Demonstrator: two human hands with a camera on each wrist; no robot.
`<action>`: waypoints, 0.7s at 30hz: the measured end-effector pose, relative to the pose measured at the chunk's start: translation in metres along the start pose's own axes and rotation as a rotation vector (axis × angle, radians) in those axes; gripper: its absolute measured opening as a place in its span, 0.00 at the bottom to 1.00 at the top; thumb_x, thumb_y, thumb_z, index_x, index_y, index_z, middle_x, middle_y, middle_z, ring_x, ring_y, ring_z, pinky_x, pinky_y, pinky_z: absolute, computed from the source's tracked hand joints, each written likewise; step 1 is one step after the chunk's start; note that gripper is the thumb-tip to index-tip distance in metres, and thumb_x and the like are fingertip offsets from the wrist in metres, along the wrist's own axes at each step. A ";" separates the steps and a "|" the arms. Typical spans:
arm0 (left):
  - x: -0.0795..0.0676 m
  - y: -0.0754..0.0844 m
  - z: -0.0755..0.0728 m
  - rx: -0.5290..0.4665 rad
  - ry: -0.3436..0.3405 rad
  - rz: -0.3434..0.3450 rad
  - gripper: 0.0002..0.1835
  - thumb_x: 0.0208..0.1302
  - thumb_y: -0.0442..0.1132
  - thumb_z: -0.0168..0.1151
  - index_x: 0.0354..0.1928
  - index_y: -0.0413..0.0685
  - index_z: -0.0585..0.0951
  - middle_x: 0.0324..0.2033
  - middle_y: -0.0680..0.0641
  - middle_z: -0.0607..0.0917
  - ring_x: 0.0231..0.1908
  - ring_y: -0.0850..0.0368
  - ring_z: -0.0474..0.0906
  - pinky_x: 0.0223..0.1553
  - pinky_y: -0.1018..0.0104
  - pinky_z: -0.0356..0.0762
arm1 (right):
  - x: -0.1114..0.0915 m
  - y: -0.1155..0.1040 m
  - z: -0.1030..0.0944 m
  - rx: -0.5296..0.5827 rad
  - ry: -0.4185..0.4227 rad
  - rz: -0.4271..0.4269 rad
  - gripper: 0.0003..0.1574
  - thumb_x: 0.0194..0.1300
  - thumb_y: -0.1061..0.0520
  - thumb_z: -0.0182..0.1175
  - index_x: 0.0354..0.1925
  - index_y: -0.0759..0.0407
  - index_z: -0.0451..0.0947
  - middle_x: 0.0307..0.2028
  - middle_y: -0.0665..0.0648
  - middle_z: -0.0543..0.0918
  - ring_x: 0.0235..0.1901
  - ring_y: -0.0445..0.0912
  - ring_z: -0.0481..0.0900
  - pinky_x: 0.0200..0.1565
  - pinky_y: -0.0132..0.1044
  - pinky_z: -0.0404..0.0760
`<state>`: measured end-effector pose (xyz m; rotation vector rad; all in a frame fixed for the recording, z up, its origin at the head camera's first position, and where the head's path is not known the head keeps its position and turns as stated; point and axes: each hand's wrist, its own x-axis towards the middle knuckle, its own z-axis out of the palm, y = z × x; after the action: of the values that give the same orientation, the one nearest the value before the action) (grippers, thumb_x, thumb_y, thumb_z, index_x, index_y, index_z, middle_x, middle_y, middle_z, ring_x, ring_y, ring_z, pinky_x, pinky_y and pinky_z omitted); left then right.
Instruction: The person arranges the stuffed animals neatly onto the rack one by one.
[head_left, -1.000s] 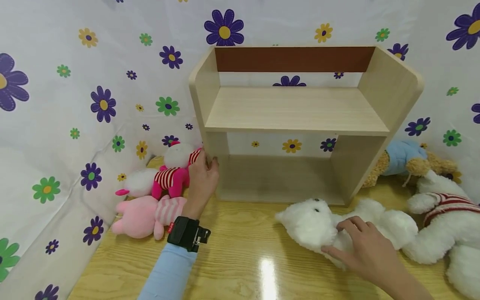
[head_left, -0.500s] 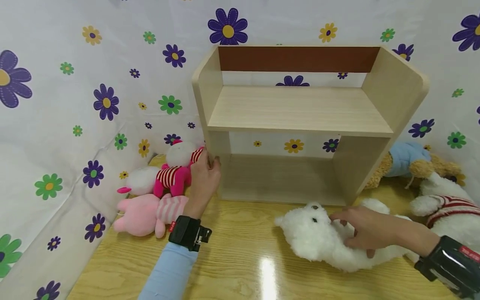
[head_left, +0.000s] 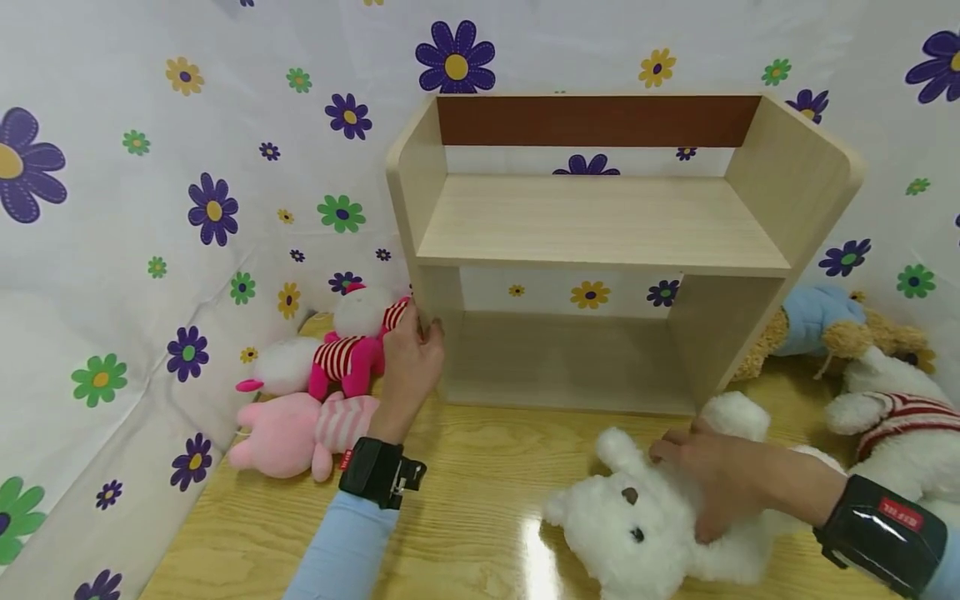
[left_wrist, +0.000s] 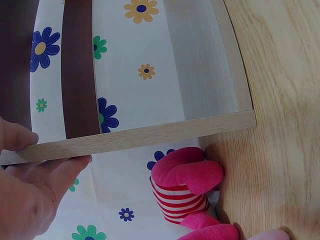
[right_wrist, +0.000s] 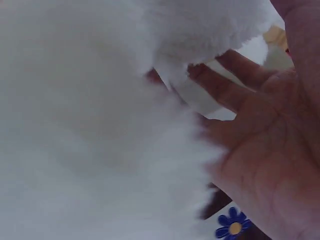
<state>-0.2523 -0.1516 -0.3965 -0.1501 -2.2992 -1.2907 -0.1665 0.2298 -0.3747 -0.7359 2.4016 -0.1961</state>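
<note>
Right now a white plush bear [head_left: 660, 533] lies on the wooden table [head_left: 465, 500] in front of the shelf [head_left: 600, 217], towards its right end, nose and one dark eye showing. My right hand [head_left: 723, 475] touches its body, thumb and fingers spread apart over the fur; whether they grip it I cannot tell. My left hand [head_left: 408, 358] pinches the shelf's left side panel [left_wrist: 127, 140], thumb inside, fingers outside. Left of the shelf lie a light pink plush toy [head_left: 300, 437] and magenta plush toys [head_left: 345, 358] with striped tops. Right of it are a blue-clad teddy [head_left: 817, 321] and a white plush in red stripes [head_left: 896, 408]. Behind the shelf hangs flowered cloth [head_left: 247, 92].
</note>
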 end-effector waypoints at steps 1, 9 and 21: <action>0.000 0.000 0.000 0.002 0.002 0.001 0.20 0.72 0.32 0.56 0.63 0.35 0.75 0.57 0.32 0.84 0.58 0.37 0.83 0.59 0.41 0.79 | -0.002 -0.003 0.002 -0.029 0.020 -0.008 0.52 0.43 0.47 0.84 0.64 0.44 0.70 0.59 0.54 0.76 0.51 0.55 0.71 0.46 0.53 0.77; 0.000 0.001 -0.001 0.009 -0.010 -0.005 0.20 0.71 0.32 0.56 0.62 0.33 0.75 0.53 0.30 0.86 0.51 0.38 0.85 0.55 0.41 0.82 | -0.017 -0.015 0.033 -0.362 0.248 -0.219 0.40 0.49 0.44 0.79 0.59 0.33 0.73 0.43 0.50 0.77 0.42 0.49 0.74 0.36 0.44 0.73; -0.002 0.000 -0.001 0.017 0.002 -0.003 0.21 0.71 0.31 0.56 0.64 0.33 0.74 0.58 0.30 0.83 0.58 0.35 0.82 0.58 0.40 0.79 | -0.018 -0.014 0.043 -0.317 0.183 -0.114 0.58 0.42 0.65 0.81 0.68 0.40 0.67 0.59 0.56 0.76 0.48 0.57 0.75 0.35 0.49 0.77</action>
<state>-0.2504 -0.1522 -0.3969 -0.1397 -2.3084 -1.2724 -0.1225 0.2295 -0.3955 -1.0397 2.5991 0.0776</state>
